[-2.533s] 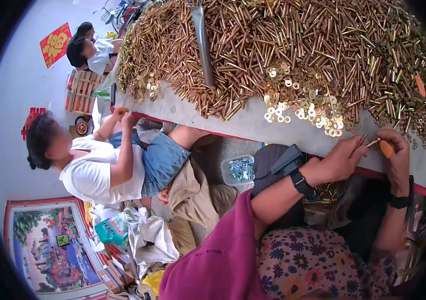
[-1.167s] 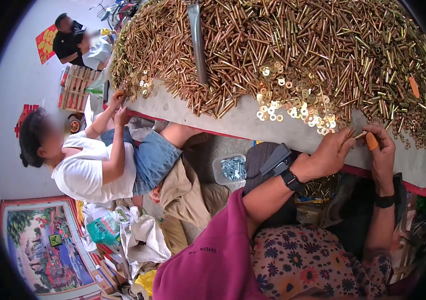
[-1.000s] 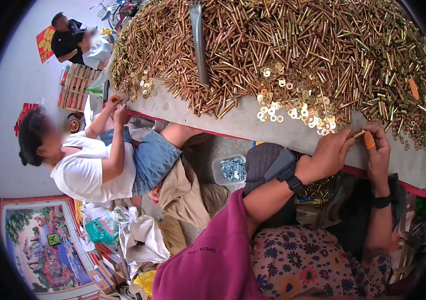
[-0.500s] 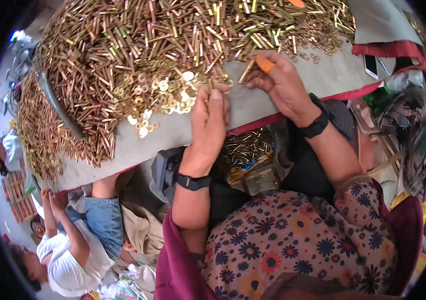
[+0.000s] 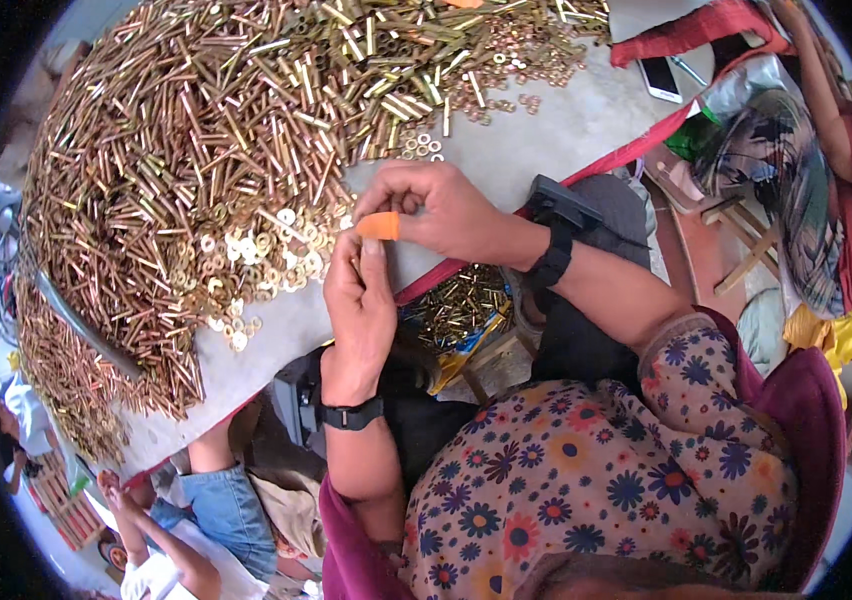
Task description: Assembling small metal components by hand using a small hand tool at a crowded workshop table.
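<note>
Over the near edge of a grey-covered table (image 5: 556,120), my two hands meet fingertip to fingertip. My left hand (image 5: 358,315) points upward, its thumb and fingers pinched together. From the right, my right hand (image 5: 436,205) reaches across with curled fingers; an orange finger cover (image 5: 378,226) caps one digit. Whatever lies between the fingertips is hidden. Just left of the hands are loose brass-coloured washers (image 5: 261,250), and beyond them spreads a large heap of short brass-coloured metal tubes (image 5: 196,130). A few pale rings (image 5: 421,145) lie behind my right hand.
Small nuts or rings (image 5: 521,60) lie at the far right of the heap. A phone (image 5: 660,78) rests near a red cloth edge. A curved grey strip (image 5: 86,325) crosses the heap. Under the table, a container holds metal pieces (image 5: 456,305). Other people sit at left and right.
My right hand, which was apart and pinching a short metal tube, has moved left to meet my left hand. The view has shifted, so the table appears turned.
</note>
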Tool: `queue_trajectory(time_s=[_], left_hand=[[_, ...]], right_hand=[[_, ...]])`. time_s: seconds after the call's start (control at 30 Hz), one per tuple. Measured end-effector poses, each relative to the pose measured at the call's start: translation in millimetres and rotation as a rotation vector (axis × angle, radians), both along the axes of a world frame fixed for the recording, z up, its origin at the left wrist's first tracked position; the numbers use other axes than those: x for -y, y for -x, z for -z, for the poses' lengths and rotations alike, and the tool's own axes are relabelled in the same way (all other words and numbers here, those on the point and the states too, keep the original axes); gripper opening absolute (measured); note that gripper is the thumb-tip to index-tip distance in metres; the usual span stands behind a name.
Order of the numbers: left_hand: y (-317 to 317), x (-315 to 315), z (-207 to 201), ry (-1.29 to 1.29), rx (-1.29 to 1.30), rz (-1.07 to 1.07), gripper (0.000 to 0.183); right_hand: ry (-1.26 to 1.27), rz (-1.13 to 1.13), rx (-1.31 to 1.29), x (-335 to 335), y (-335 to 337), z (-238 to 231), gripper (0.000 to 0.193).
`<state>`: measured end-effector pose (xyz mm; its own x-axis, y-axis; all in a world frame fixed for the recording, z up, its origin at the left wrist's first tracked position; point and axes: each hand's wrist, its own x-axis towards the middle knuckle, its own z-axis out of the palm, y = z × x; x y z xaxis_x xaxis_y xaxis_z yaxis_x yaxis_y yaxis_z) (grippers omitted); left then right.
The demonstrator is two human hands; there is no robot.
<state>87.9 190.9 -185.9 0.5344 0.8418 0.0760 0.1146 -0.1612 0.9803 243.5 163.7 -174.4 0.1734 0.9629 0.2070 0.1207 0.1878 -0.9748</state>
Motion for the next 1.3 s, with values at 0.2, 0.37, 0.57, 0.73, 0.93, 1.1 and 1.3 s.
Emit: queue_trajectory(time_s=[0.2, 0.37, 0.57, 0.73, 0.93, 1.1, 1.3], left_hand=[[5, -1, -10, 0.303, -0.016, 0.054, 0.023], [5, -4, -15, 0.438, 0.146, 0.005, 0.020], [4, -7, -21, 0.441, 0.168, -0.003, 0.020], [8, -6, -15, 0.415, 0.171, 0.040, 0.019], [3, -2, -16, 0.345, 0.093, 0.059, 0.019], [4, -1, -14, 0.303, 0.022, 0.066, 0.020], [5, -3, -10, 0.323, 0.005, 0.052, 0.019]], right_hand=[[0.097, 0.234, 0.071, 0, -21, -12, 0.016], [0.020, 0.568, 0.756, -1, -73, 1, 0.018], [0.124, 0.534, 0.854, -5, -78, 10, 0.036], [0.085, 0.371, 0.014, -4, -55, 1, 0.032], [0.129, 0.133, -0.459, -2, -35, -10, 0.038], [0.112, 0.049, -0.484, 1, -34, -10, 0.040], [0.095, -0.005, -0.460, 0, -32, -8, 0.041]])
